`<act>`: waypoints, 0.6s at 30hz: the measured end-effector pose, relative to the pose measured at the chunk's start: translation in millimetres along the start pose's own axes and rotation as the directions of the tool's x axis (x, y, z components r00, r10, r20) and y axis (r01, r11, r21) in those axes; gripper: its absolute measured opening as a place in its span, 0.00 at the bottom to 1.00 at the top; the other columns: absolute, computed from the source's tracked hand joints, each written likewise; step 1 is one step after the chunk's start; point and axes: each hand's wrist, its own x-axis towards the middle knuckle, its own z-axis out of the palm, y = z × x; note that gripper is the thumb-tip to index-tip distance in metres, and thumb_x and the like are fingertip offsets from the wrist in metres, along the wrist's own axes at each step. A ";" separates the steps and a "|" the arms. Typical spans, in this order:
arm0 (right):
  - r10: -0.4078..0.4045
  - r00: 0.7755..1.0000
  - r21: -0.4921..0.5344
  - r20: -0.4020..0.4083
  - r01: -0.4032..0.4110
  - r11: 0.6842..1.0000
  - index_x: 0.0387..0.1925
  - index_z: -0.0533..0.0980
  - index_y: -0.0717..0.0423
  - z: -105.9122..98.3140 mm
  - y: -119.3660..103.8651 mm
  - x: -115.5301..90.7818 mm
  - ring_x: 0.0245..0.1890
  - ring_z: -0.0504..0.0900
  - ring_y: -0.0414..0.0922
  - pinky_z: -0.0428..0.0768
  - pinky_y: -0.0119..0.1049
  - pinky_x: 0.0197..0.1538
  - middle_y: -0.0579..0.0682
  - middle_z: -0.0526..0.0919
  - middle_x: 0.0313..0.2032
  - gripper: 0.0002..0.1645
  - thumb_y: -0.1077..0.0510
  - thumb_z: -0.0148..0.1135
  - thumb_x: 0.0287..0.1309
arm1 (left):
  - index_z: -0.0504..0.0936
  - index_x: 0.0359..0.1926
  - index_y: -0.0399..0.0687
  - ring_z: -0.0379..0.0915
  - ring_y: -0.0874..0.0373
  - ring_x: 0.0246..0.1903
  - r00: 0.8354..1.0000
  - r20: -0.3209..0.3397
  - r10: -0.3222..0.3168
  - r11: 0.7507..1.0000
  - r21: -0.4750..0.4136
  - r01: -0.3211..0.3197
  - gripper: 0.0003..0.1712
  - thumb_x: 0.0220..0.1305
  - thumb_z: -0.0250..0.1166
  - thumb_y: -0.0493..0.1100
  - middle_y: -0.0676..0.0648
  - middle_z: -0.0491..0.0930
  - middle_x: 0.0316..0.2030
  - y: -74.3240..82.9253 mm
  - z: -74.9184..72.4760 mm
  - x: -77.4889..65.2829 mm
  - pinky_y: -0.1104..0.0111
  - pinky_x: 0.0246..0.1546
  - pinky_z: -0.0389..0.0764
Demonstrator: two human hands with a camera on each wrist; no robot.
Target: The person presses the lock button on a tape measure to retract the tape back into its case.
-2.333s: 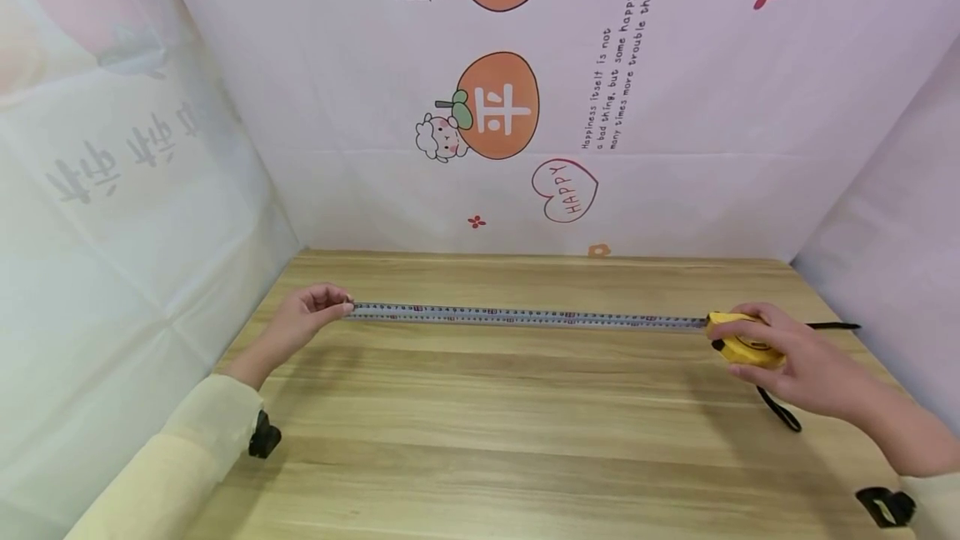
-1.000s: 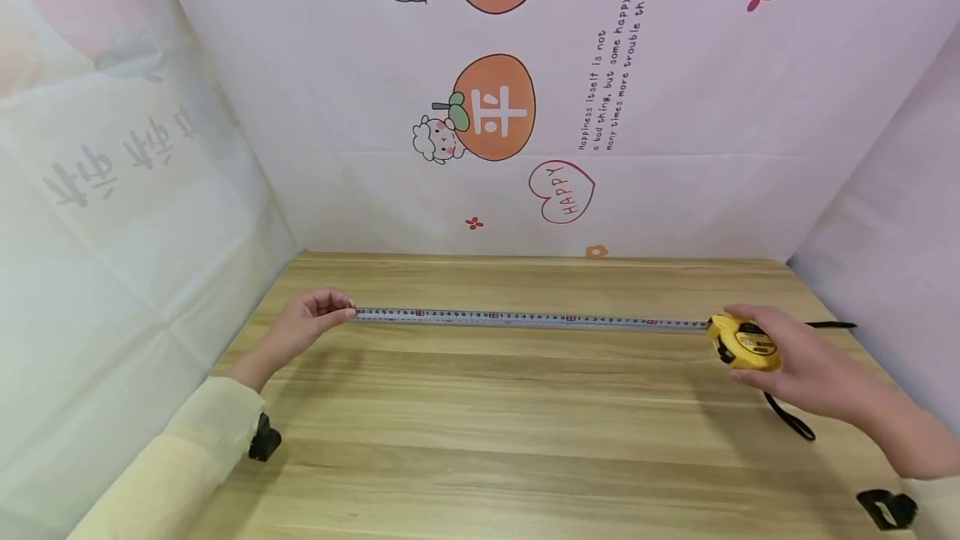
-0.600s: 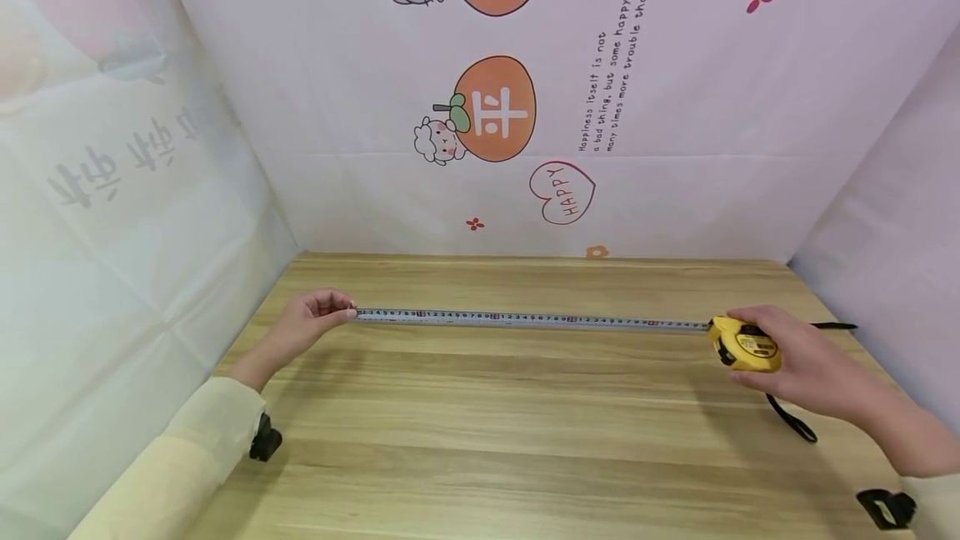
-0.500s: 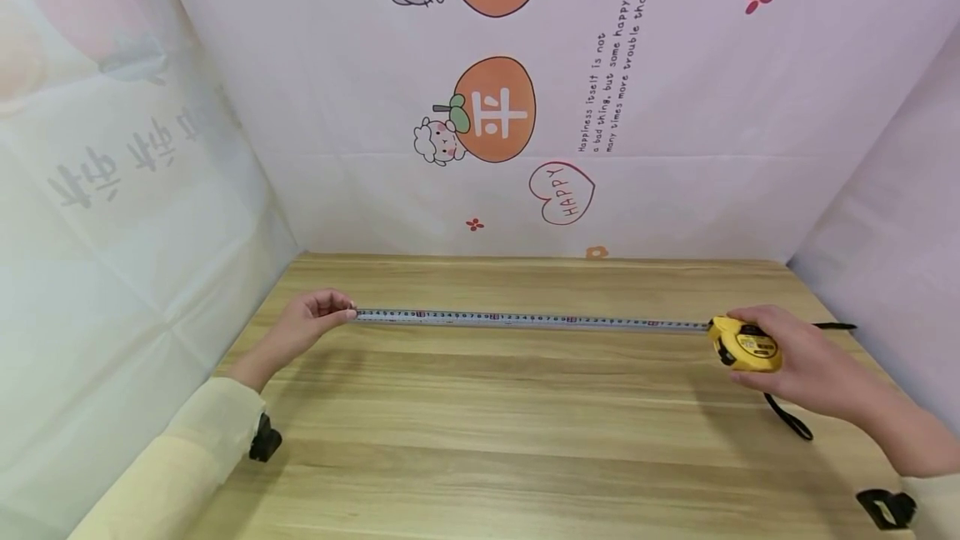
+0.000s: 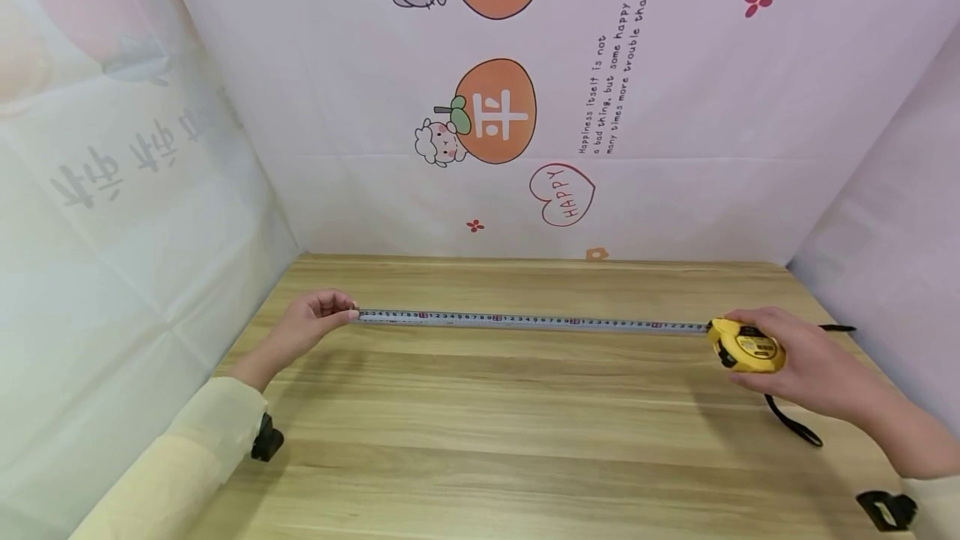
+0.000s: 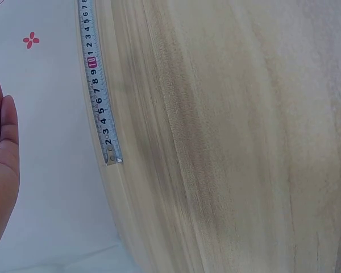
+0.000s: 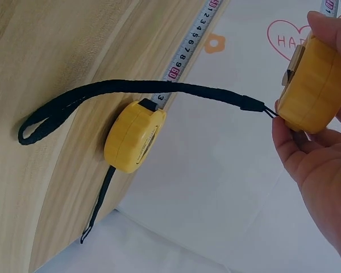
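Observation:
Two yellow tape measures are here, both with blades drawn out. My right hand (image 5: 813, 369) grips one tape measure (image 5: 752, 348) by its case, label face showing. Its blade (image 5: 525, 321) runs straight left to my left hand (image 5: 311, 323), which pinches the end between thumb and fingers. The other tape measure (image 7: 131, 136) lies on the table in the right wrist view, hidden behind my right hand in the head view. In the left wrist view its blade (image 6: 99, 94) ends in a metal hook (image 6: 112, 156), apart from my left fingers (image 6: 9, 122).
A black strap (image 7: 119, 86) dangles from the held case. The lying one's strap (image 5: 837, 327) points right. The wood-grain table (image 5: 510, 440) is bounded by a printed cloth (image 5: 360, 190) behind and white cloths at both sides. Each wrist wears a black camera mount (image 5: 267, 437).
At first both blades showed side by side; now the held blade overlaps the lying one in the head view. My right index finger has drawn back from the case, uncovering its label.

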 end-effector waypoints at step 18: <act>0.202 0.979 0.155 0.015 -0.202 0.967 0.59 0.67 0.68 -2.4 3.1 -7.7 0.34 0.74 0.31 0.75 0.25 0.31 0.61 0.77 0.46 0.48 0.56 0.83 0.38 | 0.80 0.44 0.37 0.76 0.56 0.35 1.000 0.000 0.004 1.000 -0.016 -0.004 0.15 0.66 0.66 0.45 0.43 0.80 0.39 0.2 0.2 0.0 0.67 0.37 0.78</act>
